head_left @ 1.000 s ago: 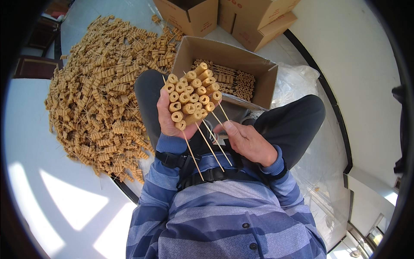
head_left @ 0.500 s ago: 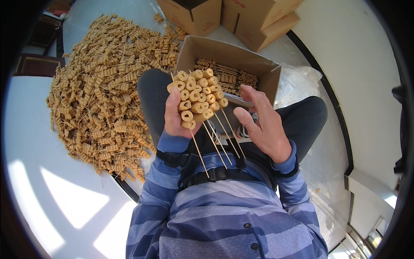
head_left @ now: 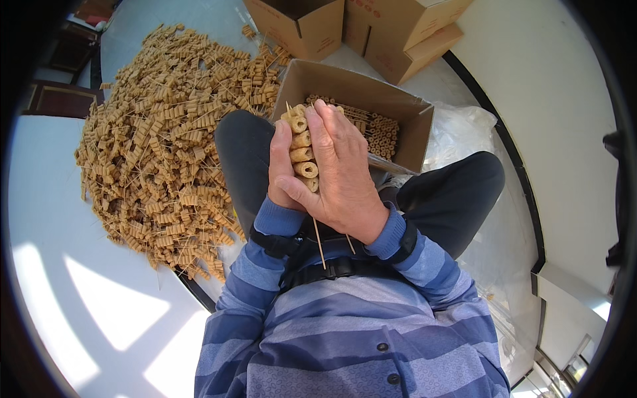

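A bundle of skewers [head_left: 302,154] threaded with tan, hollow ring-shaped rolls is clasped between both my hands over my lap. My left hand [head_left: 280,162] grips it from the left, its thumb along the near side and the other fingers largely hidden. Across the top and right side lies my right hand [head_left: 346,174], fingers close together and pressed on the rolls. Most of the bundle is covered; one column of rolls shows between the hands. Bare stick ends point down toward my belt. Just beyond is an open cardboard box [head_left: 419,136] with similar skewers packed in it.
A large heap of loose skewers [head_left: 156,146] spreads over the floor at my left. More cardboard boxes [head_left: 312,33] stand at the far side. Clear plastic sheeting [head_left: 461,129] lies right of the open box, and my bent knees flank the work.
My right hand has moved left from beside the bundle and closed over it, covering most of the rolls. My left hand still holds the bundle, now turned slightly and moved a little right.
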`<state>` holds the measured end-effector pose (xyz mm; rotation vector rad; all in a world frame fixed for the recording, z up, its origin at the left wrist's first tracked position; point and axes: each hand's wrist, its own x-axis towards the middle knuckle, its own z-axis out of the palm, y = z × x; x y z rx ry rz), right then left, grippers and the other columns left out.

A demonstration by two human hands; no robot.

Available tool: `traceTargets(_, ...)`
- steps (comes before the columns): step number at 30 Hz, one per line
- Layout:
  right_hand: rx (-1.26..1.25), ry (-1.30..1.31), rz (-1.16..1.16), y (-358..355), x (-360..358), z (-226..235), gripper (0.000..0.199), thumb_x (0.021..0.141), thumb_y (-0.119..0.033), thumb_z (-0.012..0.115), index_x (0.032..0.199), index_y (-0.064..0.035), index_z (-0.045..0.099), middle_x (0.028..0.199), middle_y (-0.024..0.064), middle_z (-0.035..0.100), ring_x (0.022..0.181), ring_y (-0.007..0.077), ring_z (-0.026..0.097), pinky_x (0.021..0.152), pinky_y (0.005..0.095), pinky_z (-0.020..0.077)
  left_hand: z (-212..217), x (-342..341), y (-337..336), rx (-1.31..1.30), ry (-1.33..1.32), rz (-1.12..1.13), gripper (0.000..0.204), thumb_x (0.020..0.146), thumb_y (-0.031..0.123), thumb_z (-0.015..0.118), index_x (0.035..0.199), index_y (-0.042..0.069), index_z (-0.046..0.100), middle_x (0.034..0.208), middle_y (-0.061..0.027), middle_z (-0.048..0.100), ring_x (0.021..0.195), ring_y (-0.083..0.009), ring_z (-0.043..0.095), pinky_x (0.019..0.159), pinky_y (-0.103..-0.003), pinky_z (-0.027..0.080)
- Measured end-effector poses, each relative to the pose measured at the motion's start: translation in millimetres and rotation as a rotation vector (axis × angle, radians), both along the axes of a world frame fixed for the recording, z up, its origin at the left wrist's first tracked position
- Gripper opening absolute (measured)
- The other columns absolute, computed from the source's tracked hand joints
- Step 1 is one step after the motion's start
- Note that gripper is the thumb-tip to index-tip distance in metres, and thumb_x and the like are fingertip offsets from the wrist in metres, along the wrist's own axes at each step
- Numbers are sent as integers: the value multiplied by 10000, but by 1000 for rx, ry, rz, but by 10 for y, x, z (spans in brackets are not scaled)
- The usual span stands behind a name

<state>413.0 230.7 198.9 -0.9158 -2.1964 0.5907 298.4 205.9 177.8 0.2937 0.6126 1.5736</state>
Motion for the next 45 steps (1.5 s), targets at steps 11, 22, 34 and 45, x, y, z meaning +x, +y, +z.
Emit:
traceTargets(11,-78,140,-36,90,-12,-199,683,938,-372,597,1477,-14,379,1507,221,368,1390,416,349,1147,509,264,-67,-63,-2,-27,118,-86,571,998,397,456,1427,21,435,1359,-125,559,1240,-243,561,1068,-376,444)
traceTargets(22,-196,212,52,195,39,-326,661,954,-347,592,1456,21,371,1494,258,375,1382,428,359,1146,501,268,-296,-117,31,-23,98,-82,662,950,396,588,1464,33,383,1393,-120,526,1284,-244,524,1103,-394,420)
traceTargets(34,-326,211,22,315,46,-514,622,988,-334,513,1464,37,363,1484,260,397,1397,425,349,1163,492,253,-521,-98,114,-123,89,-104,653,988,452,537,1481,54,379,1447,-115,498,1334,-263,490,1139,-426,383)
traceTargets(45,-277,177,60,602,72,-554,577,1005,-288,452,1478,24,342,1489,252,385,1401,421,351,1160,487,260,-421,-26,351,-106,291,-137,689,1007,502,426,1511,47,309,1489,-125,433,1370,-269,447,1154,-425,356)
